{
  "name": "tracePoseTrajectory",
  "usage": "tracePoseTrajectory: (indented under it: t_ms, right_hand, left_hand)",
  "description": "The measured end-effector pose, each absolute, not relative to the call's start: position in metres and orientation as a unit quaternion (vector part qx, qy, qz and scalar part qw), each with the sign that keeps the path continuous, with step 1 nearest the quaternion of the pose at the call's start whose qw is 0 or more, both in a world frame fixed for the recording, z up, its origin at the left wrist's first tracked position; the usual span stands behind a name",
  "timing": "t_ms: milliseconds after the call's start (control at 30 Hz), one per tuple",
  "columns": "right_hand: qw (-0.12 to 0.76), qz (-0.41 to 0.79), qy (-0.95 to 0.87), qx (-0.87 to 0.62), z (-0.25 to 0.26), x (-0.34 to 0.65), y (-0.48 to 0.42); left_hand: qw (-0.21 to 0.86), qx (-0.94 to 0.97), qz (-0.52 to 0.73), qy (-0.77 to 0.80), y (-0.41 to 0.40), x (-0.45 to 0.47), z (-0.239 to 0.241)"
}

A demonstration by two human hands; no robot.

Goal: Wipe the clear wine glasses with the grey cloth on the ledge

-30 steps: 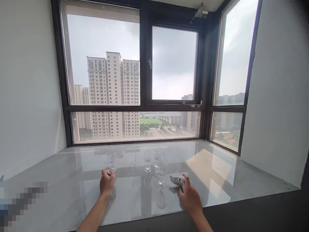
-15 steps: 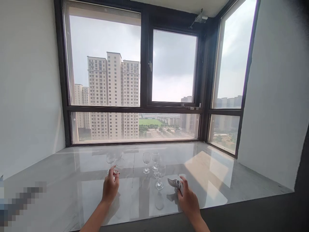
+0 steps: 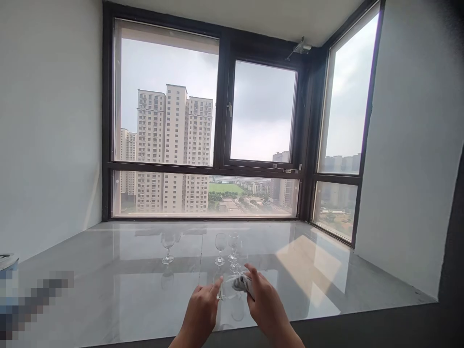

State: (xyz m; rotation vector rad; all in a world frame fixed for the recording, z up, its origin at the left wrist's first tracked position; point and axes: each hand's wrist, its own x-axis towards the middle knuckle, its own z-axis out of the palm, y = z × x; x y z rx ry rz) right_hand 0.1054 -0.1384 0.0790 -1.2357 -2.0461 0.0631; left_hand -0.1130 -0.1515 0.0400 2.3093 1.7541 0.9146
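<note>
My left hand [image 3: 200, 309] is closed on a clear wine glass [image 3: 226, 288], held lying sideways just above the glossy marble sill [image 3: 108, 290]. My right hand [image 3: 264, 304] grips a small white cloth [image 3: 241, 282] and presses it against the glass's bowl. Behind my hands, one wine glass [image 3: 167, 246] stands alone on the left. A second wine glass [image 3: 220, 247] and a third wine glass [image 3: 233, 245] stand close together at the middle. My right hand partly hides another glass behind it.
A large dark-framed window [image 3: 221, 164] runs along the back and the right corner of the sill. White walls close both sides. A blue and white object [image 3: 7, 263] sits at the far left edge. The sill's dark front edge [image 3: 362, 324] is near me.
My left hand lifted a glass from the left group and carried it right to the middle. My right hand picked the cloth off the sill and brought it onto that glass.
</note>
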Motion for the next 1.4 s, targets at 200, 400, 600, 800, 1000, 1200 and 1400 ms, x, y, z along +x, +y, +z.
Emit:
tracePoseTrajectory:
  t_ms: [200, 400, 600, 800, 1000, 1200, 1400]
  right_hand:
    - [0.381, 0.143, -0.813, -0.415, 0.086, 0.097, -0.142]
    - [0.411, 0.177, -0.802, -0.396, 0.096, 0.098, -0.139]
    - [0.465, 0.151, -0.745, -0.453, 0.071, 0.091, -0.129]
    - [0.528, 0.259, -0.693, -0.417, 0.047, 0.051, -0.134]
    - [0.591, 0.244, -0.613, -0.464, 0.043, 0.078, -0.133]
    - [0.506, 0.163, -0.574, -0.623, 0.017, 0.143, -0.112]
    - [0.444, 0.136, -0.578, -0.672, -0.002, 0.160, -0.083]
  left_hand:
    - [0.135, 0.756, 0.359, 0.530, -0.160, -0.122, 0.034]
    - [0.315, 0.675, 0.454, 0.488, -0.154, -0.128, 0.019]
    - [0.395, 0.557, 0.564, 0.464, -0.140, -0.122, 0.003]
    - [0.377, 0.562, 0.571, 0.465, -0.132, -0.101, 0.004]
    - [0.321, 0.560, 0.554, 0.526, -0.117, -0.111, 0.005]
    - [0.287, 0.595, 0.516, 0.545, -0.084, -0.122, 0.005]
    - [0.207, 0.597, 0.490, 0.601, -0.043, -0.113, 0.011]
